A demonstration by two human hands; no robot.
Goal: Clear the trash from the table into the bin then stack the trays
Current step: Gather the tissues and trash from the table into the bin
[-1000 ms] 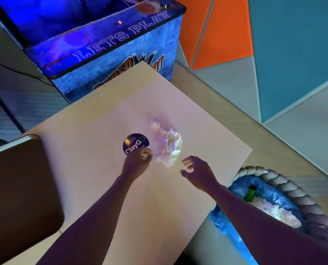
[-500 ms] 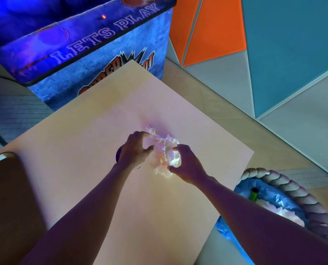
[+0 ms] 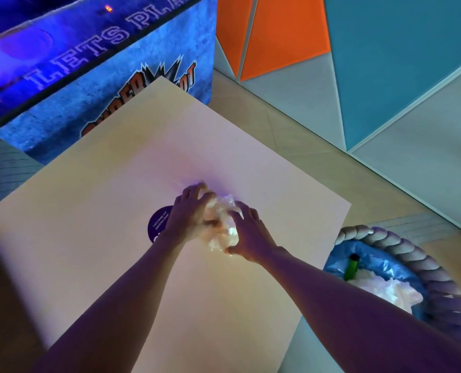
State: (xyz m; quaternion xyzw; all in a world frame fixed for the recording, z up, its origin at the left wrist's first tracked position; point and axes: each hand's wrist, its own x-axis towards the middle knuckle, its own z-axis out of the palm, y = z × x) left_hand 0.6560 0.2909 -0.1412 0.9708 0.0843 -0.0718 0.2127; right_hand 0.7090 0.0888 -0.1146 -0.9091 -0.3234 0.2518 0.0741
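**Step in hand:** gather the wad (image 3: 225, 220) and move it to the bin (image 3: 401, 246).

**Present state.** The wad is a crumpled pale sheet (plastic film or paper; cannot tell which). It lies near the middle of the table (image 3: 94, 200), just beside a round purple sticker (image 3: 158, 224). The left hand (image 3: 190, 215) covers its left and far side, fingers curled over the top. The right hand (image 3: 250, 235) cups its right side, with the fingers bent around it and slightly spread and the thumb at the near edge. Both hands grip the wad. Whether it has left the tabletop cannot be told.

**Procedure.**
1. Press the hands toward each other to compact the wad. A loose sheet will probably spring open.
2. Tuck stray edges under the fingers before lifting.
3. Lift clear of the table edge, then carry right and down. The bin stands low, just beside the table's right edge.
4. Release over the middle of the opening, inside the blue liner (image 3: 371, 255). A green bottle (image 3: 351, 267) and white trash (image 3: 385, 290) already sit inside.

**Caution.** The wad looks light and may drift, so release it low, not from table height.

**Remaining.** No trays are in view. Stacking is judged to follow this step.
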